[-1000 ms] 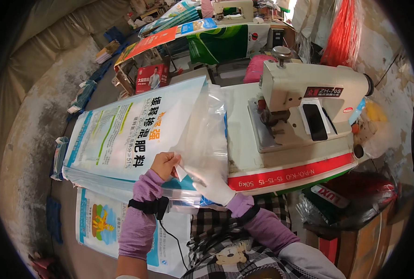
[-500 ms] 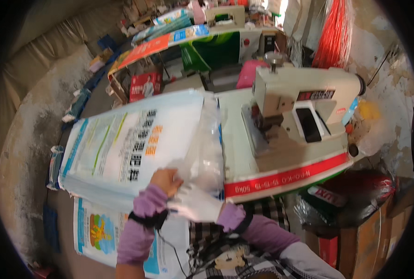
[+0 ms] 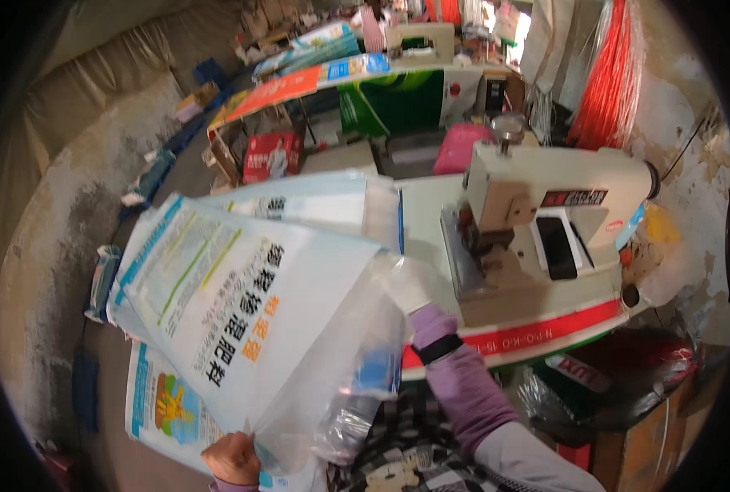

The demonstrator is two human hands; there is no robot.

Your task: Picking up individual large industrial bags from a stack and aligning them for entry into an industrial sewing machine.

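A printed white-and-blue woven sack (image 3: 299, 279) lies slanted over a stack of similar sacks (image 3: 324, 193), with a clear plastic liner (image 3: 307, 410) showing at its open end. My left hand (image 3: 232, 459), bare, is closed on the sack's near corner at the bottom of the view. Gloved in white, my right hand (image 3: 406, 283) grips the other corner of the same end, beside the sewing machine bed. Its fingertips are partly hidden by the plastic. The beige sewing machine (image 3: 561, 184) stands to the right of the sacks.
A phone (image 3: 557, 248) lies on the machine bed. Another printed sack (image 3: 168, 398) hangs below the stack at left. Red plastic strands (image 3: 607, 82) hang at the back right. A dark plastic-wrapped bundle (image 3: 619, 377) sits right of my arm. A second worktable (image 3: 283, 88) stands behind.
My hands have moved apart: the left toward me and down, the right forward and right. The top sack has turned askew, its open end spread between them. The view has shifted slightly.
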